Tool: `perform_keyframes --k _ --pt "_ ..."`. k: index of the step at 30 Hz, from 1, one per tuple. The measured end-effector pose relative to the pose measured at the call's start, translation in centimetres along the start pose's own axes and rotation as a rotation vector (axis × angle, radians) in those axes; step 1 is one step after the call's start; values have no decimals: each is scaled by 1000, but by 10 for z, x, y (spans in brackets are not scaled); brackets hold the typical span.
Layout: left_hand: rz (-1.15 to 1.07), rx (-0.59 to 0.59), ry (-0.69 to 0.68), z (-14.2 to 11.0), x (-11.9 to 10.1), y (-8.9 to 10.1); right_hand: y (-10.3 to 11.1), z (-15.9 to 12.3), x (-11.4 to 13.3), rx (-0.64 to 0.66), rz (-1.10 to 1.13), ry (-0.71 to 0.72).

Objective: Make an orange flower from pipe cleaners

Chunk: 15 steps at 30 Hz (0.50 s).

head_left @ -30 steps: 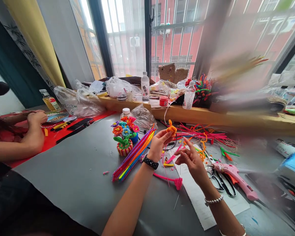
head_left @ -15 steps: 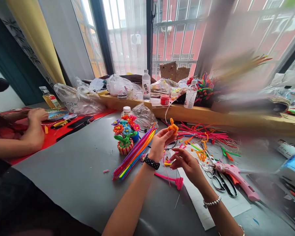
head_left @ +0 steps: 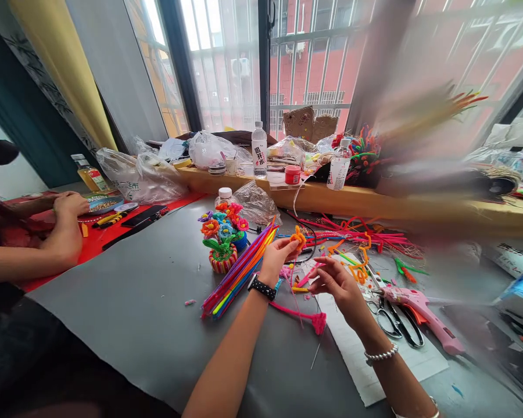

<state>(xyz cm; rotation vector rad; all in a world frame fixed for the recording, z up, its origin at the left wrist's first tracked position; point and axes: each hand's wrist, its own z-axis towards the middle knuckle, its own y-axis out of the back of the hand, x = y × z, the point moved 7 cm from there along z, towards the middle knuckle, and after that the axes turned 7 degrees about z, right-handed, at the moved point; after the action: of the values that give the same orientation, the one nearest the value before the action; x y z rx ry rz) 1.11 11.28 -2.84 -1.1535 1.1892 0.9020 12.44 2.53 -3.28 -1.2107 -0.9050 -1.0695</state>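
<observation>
My left hand (head_left: pixel 279 258) pinches a small orange pipe-cleaner flower (head_left: pixel 298 237) between thumb and fingertips. Apart from it, my right hand (head_left: pixel 340 290) hovers with bent, separated fingers and nothing visible in them. Below the hands lies a pink pipe-cleaner piece (head_left: pixel 318 323) with a fuzzy stem. Left of my left wrist is a bundle of coloured pipe cleaners (head_left: pixel 239 276). Behind that bundle, a small striped pot (head_left: pixel 223 260) holds several bright pipe-cleaner flowers (head_left: pixel 224 226). A curled orange pipe cleaner (head_left: pixel 361 270) rests beyond my right hand.
Scissors (head_left: pixel 403 325) and a pink glue gun (head_left: pixel 422 313) lie on a white sheet (head_left: pixel 353 366) at the right. Loose pink pipe cleaners (head_left: pixel 375 232) spread along the wooden ledge (head_left: pixel 357 200), where bottles (head_left: pixel 259 152) stand. A co-worker's hands (head_left: pixel 70 204) are over the red mat at the left.
My left hand with the orange flower has moved slightly left and down. The right hand has shifted a little to the right, its fingers still apart.
</observation>
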Motion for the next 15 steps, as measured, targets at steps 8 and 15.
perform_keyframes --k 8,15 --pt "122 66 -104 -12 -14 -12 -3 -3 3 33 135 -68" --pt "-135 296 41 -29 -9 -39 -15 -5 -2 143 168 -128"
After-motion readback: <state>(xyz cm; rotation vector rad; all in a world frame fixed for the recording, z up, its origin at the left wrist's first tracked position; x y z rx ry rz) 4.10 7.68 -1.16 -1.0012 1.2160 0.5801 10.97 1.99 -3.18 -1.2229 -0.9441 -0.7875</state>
